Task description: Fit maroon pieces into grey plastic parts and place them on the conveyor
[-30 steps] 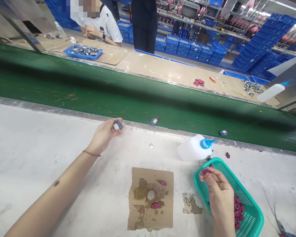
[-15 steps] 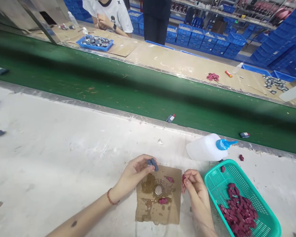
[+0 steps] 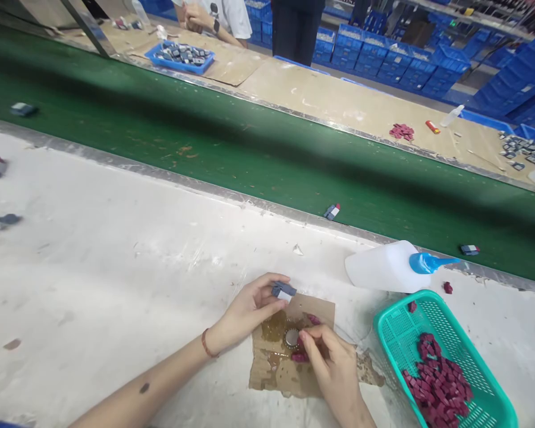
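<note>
Grey-white pc [image 3: 284, 291] pinched in L hand [image 3: 252, 308], at fingertips; R hand [image 3: 334, 364] tips pinch maroon pc [image 3: 300, 341] beside bottle cap [image 3: 290, 338].

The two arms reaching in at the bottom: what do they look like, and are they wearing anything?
Both the left hand and right hand are gloveless, with no sleeves showing. A thin reddish-brown bracelet circles the left wrist; the left forearm has a small spot.

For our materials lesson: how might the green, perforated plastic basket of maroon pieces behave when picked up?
The green basket itself is probably light, given its many holes. It seems fairly stiff: its walls look unsagged. The loosely heaped maroon pieces may slide if tilted.
</note>
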Tool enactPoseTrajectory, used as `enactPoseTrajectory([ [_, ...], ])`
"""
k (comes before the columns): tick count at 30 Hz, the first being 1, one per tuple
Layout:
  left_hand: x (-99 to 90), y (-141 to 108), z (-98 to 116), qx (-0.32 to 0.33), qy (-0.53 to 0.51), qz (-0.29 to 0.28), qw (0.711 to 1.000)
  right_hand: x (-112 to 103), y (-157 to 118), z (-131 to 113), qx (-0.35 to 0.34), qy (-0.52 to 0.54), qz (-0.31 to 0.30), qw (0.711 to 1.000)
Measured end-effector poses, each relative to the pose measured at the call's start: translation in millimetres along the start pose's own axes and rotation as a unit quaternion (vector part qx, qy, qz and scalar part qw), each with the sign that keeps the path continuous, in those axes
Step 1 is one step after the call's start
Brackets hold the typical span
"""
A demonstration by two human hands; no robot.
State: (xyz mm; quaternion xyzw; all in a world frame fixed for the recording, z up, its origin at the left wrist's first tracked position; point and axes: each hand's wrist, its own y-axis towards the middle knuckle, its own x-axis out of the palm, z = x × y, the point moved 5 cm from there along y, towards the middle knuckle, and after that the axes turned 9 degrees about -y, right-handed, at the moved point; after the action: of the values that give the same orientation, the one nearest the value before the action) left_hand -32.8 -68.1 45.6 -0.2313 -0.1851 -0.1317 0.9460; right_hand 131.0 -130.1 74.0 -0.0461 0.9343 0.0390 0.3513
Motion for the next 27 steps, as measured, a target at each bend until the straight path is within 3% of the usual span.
enactPoseTrajectory([
  [6, 2.3, -3, 1, 0.008, 0.031, -0.009, 0.999, 10, 2, -13, -0.122, -0.116, 0.038, 0.985],
  [14, 3.9, -7, 6, 0.103, 0.126, 0.019, 0.986, 14, 4, -17, -0.131, -0.164, 0.019, 0.977],
  [17, 6.3, -10, 4, 0.113, 0.143, -0.009, 0.983, 11, 5, -13, -0.091, -0.101, -0.005, 0.991],
  [20, 7.4, -12, 3, 0.136, 0.184, -0.042, 0.973, 8, 5, -1, 0.015, 0.021, -0.032, 0.999],
  [23, 8.7, -14, 4, 0.178, 0.253, -0.066, 0.949, 2, 4, 10, 0.135, 0.153, -0.024, 0.979],
  [27, 15.1, -16, 6, 0.215, 0.327, -0.115, 0.913, -9, 9, 11, 0.189, 0.199, 0.025, 0.961],
])
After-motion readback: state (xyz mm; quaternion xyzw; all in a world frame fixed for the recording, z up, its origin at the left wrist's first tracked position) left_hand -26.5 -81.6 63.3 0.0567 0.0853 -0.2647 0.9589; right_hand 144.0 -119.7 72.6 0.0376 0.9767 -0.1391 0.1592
